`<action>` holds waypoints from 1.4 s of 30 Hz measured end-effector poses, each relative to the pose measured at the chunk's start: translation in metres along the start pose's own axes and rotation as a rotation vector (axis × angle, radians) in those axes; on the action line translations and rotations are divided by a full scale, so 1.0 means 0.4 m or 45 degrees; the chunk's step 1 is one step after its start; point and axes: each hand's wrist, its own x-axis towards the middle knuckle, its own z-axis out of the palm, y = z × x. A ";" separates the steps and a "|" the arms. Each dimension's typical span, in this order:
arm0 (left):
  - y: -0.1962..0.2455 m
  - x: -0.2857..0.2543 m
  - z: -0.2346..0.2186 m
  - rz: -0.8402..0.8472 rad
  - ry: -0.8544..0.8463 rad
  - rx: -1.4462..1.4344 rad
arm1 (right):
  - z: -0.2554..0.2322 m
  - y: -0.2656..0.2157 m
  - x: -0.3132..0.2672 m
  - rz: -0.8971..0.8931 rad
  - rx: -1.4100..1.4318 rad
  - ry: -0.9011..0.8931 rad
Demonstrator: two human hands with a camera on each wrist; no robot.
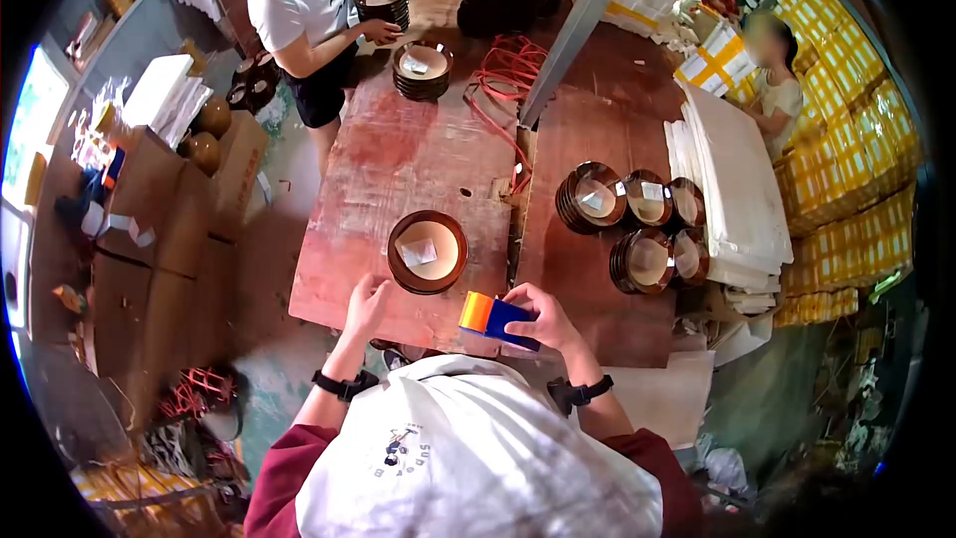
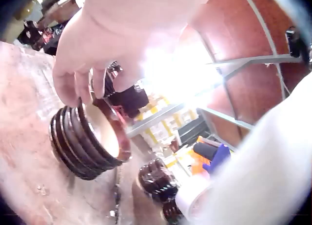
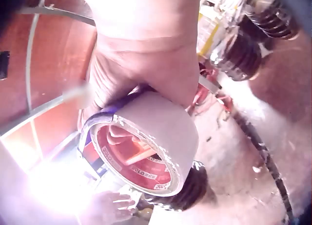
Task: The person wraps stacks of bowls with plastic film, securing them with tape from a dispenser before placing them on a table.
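Observation:
In the head view, a stack of brown-rimmed bowls (image 1: 428, 285) with cream insides stands on the table before me. A white slip (image 1: 419, 251) lies in the top bowl. My left hand (image 1: 366, 309) hovers at the near left of this stack, fingers loosely bent and holding nothing. In the left wrist view its fingertips overlap the rim of the stack (image 2: 80, 147). My right hand (image 1: 548, 319) grips a blue and orange tape dispenser (image 1: 495, 319) at the near right of the bowls. The right wrist view shows the wide tape roll (image 3: 170, 125) with its red core.
More bowl stacks stand on the right table section (image 1: 647, 261) and far along the left one (image 1: 422, 90). Red strapping (image 1: 503, 70) lies near a grey post (image 1: 583, 30). One person (image 1: 309, 20) holds bowls across the table; another stands right, behind white sheets (image 1: 732, 179).

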 end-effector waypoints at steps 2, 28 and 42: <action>0.077 -0.065 0.020 -0.048 -0.261 -0.225 | 0.010 -0.054 0.002 -0.054 -0.027 -0.046; 0.175 -0.176 0.056 0.267 0.048 -0.263 | 0.144 -0.306 0.110 -0.033 -0.757 -0.386; -0.126 0.290 -0.376 0.090 0.481 -0.041 | -0.045 -0.485 0.136 0.301 -0.847 -0.112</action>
